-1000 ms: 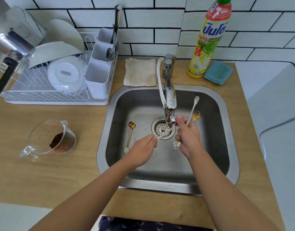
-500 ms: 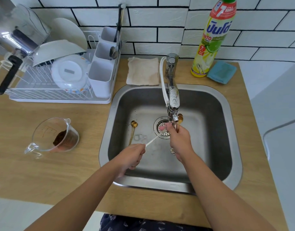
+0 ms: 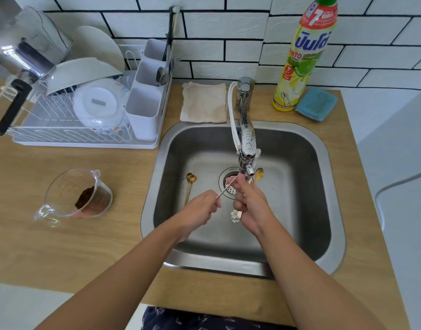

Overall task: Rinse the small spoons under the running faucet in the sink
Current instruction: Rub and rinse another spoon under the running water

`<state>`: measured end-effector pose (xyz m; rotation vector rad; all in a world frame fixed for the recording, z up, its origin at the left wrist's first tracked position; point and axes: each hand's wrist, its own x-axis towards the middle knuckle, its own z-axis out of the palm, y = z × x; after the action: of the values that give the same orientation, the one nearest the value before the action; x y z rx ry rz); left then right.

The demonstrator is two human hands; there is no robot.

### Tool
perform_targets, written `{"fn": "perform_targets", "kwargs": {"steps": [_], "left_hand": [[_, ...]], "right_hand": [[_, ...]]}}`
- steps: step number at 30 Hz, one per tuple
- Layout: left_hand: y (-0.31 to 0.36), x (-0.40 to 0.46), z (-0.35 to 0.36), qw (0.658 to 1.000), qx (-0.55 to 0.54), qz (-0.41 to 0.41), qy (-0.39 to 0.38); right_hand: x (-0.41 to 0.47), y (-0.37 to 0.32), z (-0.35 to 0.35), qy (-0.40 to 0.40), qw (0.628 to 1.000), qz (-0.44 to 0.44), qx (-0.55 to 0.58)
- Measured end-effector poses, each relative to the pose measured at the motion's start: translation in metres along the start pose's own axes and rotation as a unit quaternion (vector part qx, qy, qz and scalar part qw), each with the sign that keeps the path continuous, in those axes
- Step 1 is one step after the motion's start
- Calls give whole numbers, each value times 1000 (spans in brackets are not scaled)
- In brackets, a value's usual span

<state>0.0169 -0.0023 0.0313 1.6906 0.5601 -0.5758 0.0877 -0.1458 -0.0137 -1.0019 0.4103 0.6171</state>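
Note:
Over the steel sink, my left hand grips the handle of a thin white spoon that slants up toward the faucet spout. My right hand pinches that spoon's bowl end under the spout. It also holds a gold spoon, whose bowl pokes out past the fingers and whose white flower end hangs below the palm. Two more gold spoons lie on the sink floor at the left. Running water is hard to make out.
A drain strainer sits under the hands. A glass measuring cup with brown grounds stands on the wooden counter at the left. Behind are a dish rack, a folded cloth, a detergent bottle and a blue sponge.
Both hands stay at the spout with the white spoon between them. The white spoon's bowl, raised beside the faucet a second ago, is now under the spout at my right fingertips.

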Motion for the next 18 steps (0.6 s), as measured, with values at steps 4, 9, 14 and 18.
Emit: {"fn": "perform_targets", "kwargs": {"steps": [4,9,14,18], "left_hand": [[13,10,31,996,20,80,40],[6,20,43,989,70,97,87],[-21,54,6,953,263,60,137],[-47,89,-28,855,489,-31,171]], "right_hand": [[-2,-1,3,-12,998,0,-61],[3,-19,-10,50,997,-27,-48],[3,-29,-19,74,997,-32,2],[-3,-30,-16,58,997,-40,26]]}}
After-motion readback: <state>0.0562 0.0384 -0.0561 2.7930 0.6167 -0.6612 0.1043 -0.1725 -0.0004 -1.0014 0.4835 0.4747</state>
